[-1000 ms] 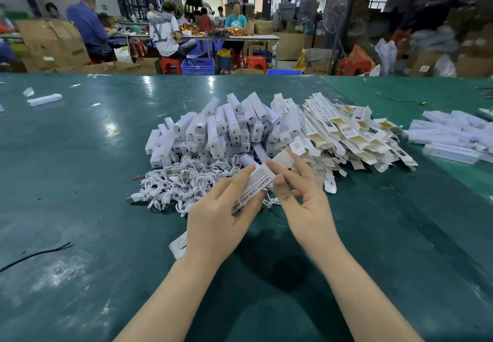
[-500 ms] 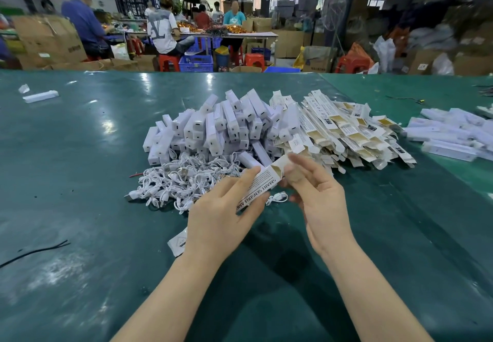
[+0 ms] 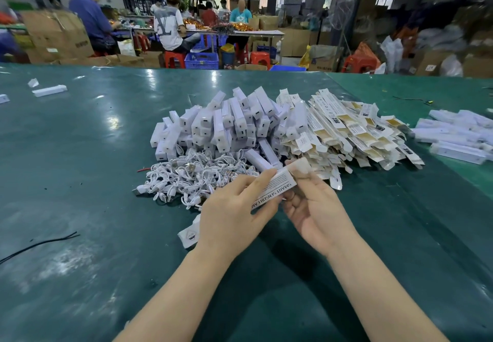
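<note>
Currently the slim printed carton (image 3: 277, 189) is held just above the green counter (image 3: 80, 181), in front of a heap of white plastic units (image 3: 226, 125). The left hand (image 3: 232, 216) curls its fingers (image 3: 262, 179) round the carton's body, and the right hand (image 3: 317, 216) pinches the end flap (image 3: 300, 167). It is best to hold the thin card square, not squashed, and fold along its crease. Glossy white cables (image 3: 192, 176) lie tangled nearby, and flat cartons (image 3: 354, 133) fan out to the right.
</note>
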`<state>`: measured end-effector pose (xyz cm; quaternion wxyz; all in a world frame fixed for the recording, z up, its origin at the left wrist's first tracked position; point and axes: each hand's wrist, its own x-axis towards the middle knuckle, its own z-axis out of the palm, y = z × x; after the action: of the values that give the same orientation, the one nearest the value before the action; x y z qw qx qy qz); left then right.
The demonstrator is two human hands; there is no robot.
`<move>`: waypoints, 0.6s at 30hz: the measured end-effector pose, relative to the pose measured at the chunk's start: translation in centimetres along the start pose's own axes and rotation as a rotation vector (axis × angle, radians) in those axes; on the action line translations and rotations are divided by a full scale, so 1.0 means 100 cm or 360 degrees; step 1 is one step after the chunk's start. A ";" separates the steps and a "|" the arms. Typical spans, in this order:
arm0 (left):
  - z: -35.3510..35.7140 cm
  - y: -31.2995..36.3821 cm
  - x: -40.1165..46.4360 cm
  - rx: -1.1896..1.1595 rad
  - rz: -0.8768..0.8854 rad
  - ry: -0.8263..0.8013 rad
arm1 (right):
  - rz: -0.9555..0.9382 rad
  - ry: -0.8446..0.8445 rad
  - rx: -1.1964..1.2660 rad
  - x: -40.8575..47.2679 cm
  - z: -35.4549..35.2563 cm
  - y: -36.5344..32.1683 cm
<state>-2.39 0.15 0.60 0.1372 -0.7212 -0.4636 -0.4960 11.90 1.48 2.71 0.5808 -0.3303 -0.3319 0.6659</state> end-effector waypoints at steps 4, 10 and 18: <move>-0.003 -0.003 -0.001 0.0026 0.0017 -0.0025 | -0.0368 0.0117 -0.0473 0.000 -0.002 0.004; -0.002 0.001 0.000 0.0046 -0.0213 -0.0026 | -0.0684 -0.0053 -0.0932 -0.008 0.005 0.011; -0.006 0.004 0.003 -0.0020 -0.0144 -0.0037 | -0.0749 0.0143 -0.0752 -0.008 0.004 0.009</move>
<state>-2.45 -0.30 1.25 0.1047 -0.7061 -0.4941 -0.4962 11.14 0.60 2.29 0.6400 -0.3993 -0.5182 0.4030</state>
